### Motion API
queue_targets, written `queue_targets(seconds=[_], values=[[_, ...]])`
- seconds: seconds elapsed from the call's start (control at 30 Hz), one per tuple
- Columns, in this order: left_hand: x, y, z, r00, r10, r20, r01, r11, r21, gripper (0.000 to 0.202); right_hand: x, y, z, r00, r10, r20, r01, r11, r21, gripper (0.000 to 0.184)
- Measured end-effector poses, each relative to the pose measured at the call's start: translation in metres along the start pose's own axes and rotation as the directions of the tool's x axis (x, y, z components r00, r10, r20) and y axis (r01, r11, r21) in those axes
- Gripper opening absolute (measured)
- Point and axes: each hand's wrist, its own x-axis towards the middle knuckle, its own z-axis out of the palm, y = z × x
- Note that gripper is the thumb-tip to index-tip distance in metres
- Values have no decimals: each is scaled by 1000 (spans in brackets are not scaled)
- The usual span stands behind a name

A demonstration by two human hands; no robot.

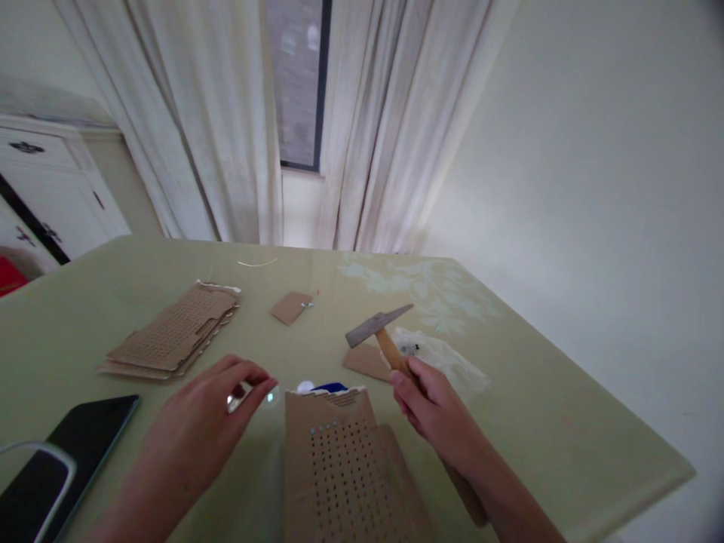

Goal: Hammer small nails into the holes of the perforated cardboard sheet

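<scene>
My right hand [427,400] is wrapped round the wooden handle of a hammer [378,324], its metal head raised and pointing up and away. Thumb and forefinger of my left hand [226,407] are pinched together; whatever may be between the tips is too small to make out. Between my hands lies a piece of brown cardboard [299,467] with rows of small holes and a torn far edge. Some shiny dots show in its farthest row. Something blue [329,388] peeks out behind that edge.
A stack of perforated cardboard [175,324] lies at the left. A small cardboard piece [291,308] is farther back. A clear plastic bag [446,362] and another cardboard piece [366,362] lie beyond the hammer. A dark tablet-like slab [84,437] with a white cable sits front left.
</scene>
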Motion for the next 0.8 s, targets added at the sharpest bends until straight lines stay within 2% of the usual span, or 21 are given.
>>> queue_targets(seconds=[0.07, 0.17, 0.27, 0.4, 0.53, 0.6, 0.7, 0.77, 0.8], values=[[3, -20, -9, 974, -128, 186, 95, 979, 178, 36, 16, 12, 8, 999, 22, 26, -23, 999, 34, 37], [0, -41, -8, 899, -245, 363, 123, 936, 329, 30, 28, 27, 19, 997, 39, 62, -46, 992, 116, 38], [-6, -50, 2, 856, -259, 448, 101, 933, 347, 25, 23, 35, 26, 982, 102, 159, -144, 949, 280, 42], [-10, -53, 11, 861, -229, 453, 85, 945, 317, 28, 12, 37, 29, 951, 150, 271, -258, 868, 425, 47], [-5, -60, 5, 893, -198, 404, 100, 963, 251, 28, 9, 35, 30, 950, 139, 281, -258, 855, 449, 52], [0, -62, 0, 924, -180, 336, 124, 975, 182, 33, 8, 34, 33, 944, 132, 301, -267, 843, 466, 52], [1, -51, -7, 979, -175, 100, 173, 984, 34, 41, 7, 33, 36, 945, 123, 304, -267, 828, 493, 48], [-5, -34, -7, 980, -167, -109, 158, 984, -86, 43, 5, 32, 37, 954, 112, 279, -244, 831, 500, 44], [-10, -24, -5, 972, -151, -179, 127, 982, -139, 39, 5, 31, 38, 958, 109, 265, -233, 833, 502, 43]])
